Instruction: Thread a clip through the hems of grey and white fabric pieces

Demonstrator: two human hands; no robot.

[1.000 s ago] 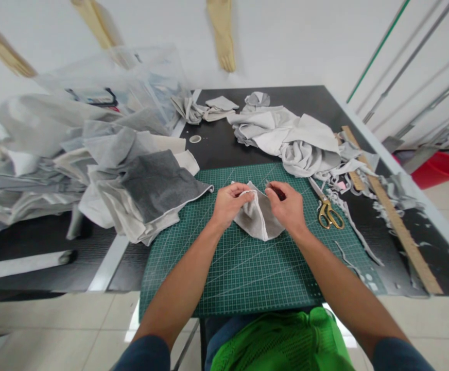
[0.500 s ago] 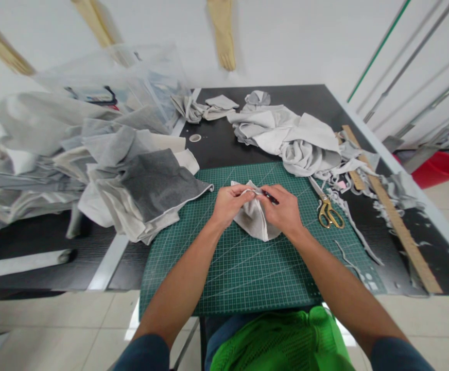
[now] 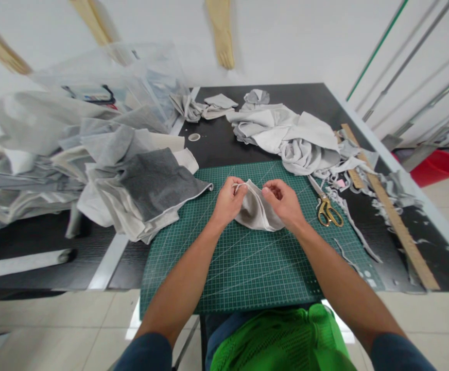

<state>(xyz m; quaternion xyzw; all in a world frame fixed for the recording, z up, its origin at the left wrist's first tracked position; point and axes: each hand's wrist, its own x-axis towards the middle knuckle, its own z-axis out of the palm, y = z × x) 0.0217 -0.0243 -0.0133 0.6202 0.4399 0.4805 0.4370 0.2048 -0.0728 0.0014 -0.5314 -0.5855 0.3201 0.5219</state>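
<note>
Head view, grey cloth: one piece of soft, thin cloth [image 3: 258, 212] with a pale raised seam is held up like a small open bag, over the middle of the green mat [image 3: 247, 273].
Left hand [image 3: 227, 202]: the cloth's top edge is pinched between thumb and fingers.
Right hand [image 3: 287, 204]: the fingers are curled beside the cloth's other side; whether anything is gripped cannot be told.
Green mat: one flat mat, marked with thin white squares, is laid on the black table [image 3: 214, 152].
Scissors [image 3: 328, 212]: one pair, with shiny metal blades and round gold handles, is set on the mat's right side.
Wooden rulers [image 3: 392, 208]: two are seen, one long and one short, both flat and straight, among curly cloth scraps [image 3: 350, 224].
Cloth piles: one big, floppy pile [image 3: 108, 149] is heaped at the left and one crumpled white heap [image 3: 299, 135] behind the mat.
Ring [image 3: 194, 137]: one small, round, pale ring.
Yellow gloves [image 3: 220, 33]: three, smooth and long, on the wall.
</note>
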